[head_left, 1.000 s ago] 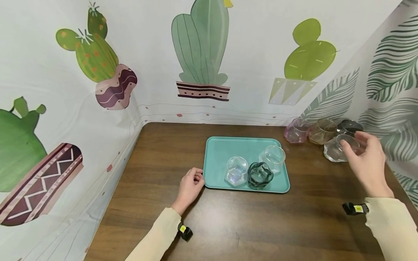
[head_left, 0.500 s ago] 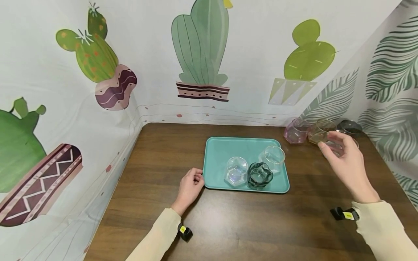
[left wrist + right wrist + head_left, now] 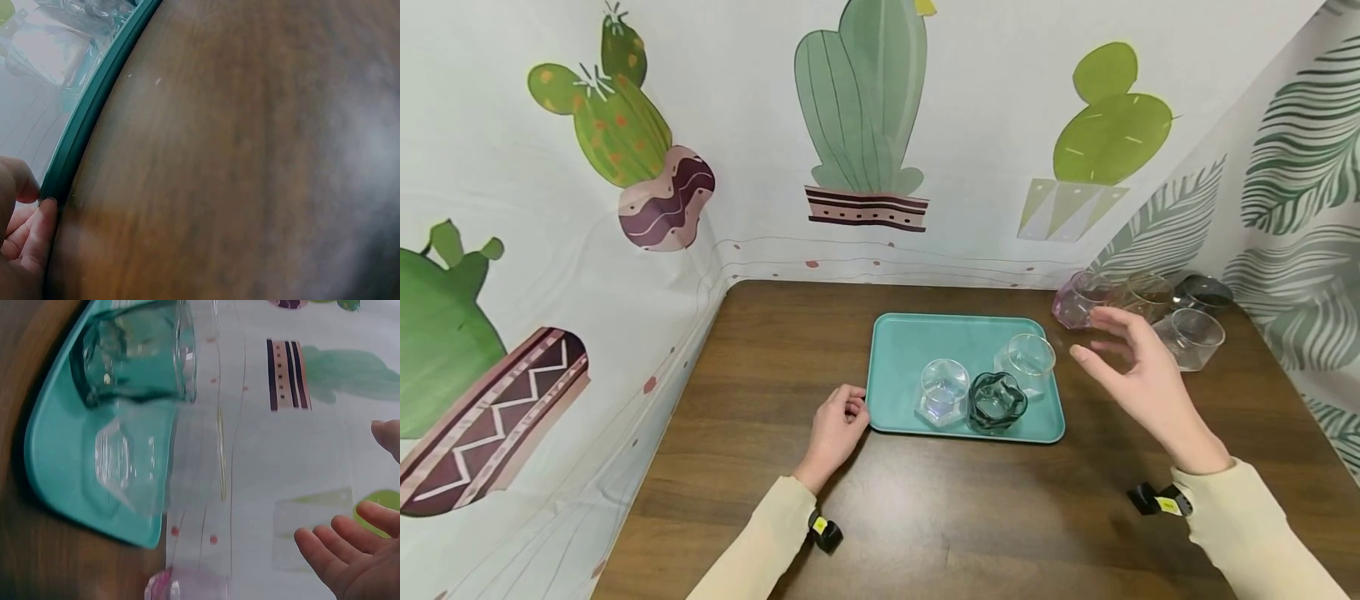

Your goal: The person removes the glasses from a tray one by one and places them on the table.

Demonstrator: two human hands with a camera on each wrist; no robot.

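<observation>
A teal tray (image 3: 898, 350) lies on the table, bearing a clear iridescent glass (image 3: 943, 396), a dark green wavy glass (image 3: 997, 404) and a clear gold-rimmed glass (image 3: 1030, 358). My left hand (image 3: 837, 429) holds the tray's near left corner; in the left wrist view its fingertips (image 3: 47, 209) pinch the rim. To the tray's right, my right hand (image 3: 1138, 379) hovers with thumb and fingers spread and nothing between them. The pink glass (image 3: 1071, 304) and amber glass (image 3: 1150, 292) behind it are partly hidden by the fingers. A clear glass (image 3: 1198, 342) stands right of that hand.
A black glass (image 3: 1206, 292) stands in the back right group, close to the patterned wall covering (image 3: 1285, 317). The cactus-print backdrop (image 3: 760, 167) rises along the table's back edge. Brown wood (image 3: 910, 517) stretches in front of the tray.
My right hand has moved left from the clear glass at the right toward the tray, carrying nothing. That glass stands in view again. My left hand and the tray have stayed put.
</observation>
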